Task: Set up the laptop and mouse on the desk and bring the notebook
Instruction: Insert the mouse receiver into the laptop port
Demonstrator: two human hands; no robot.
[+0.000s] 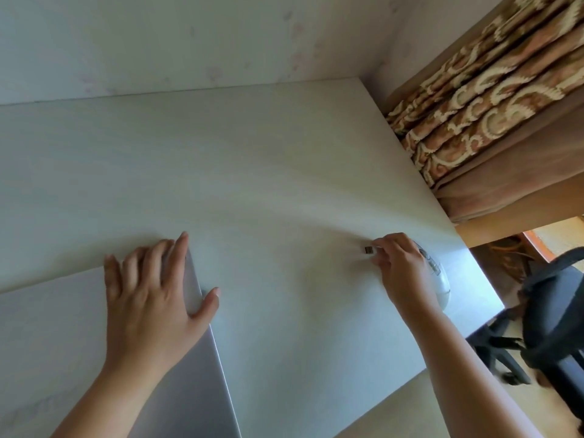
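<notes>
Closed flat silver-grey laptop [186,368] near left on pale desk [252,172]; white rounded mouse [441,287] near right edge.

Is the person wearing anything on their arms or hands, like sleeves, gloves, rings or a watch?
Nothing shows. Both forearms are bare as far as the picture reaches, with no sleeve edge in view. The left hand and right hand have no gloves, and no rings, watch or bracelet can be seen. The nails that show are short and unpainted.

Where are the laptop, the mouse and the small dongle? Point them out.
laptop [196,368], head view, closed silver lid.
mouse [441,284], head view, white shell beside the wrist.
dongle [368,250], head view, its dark tip.
</notes>
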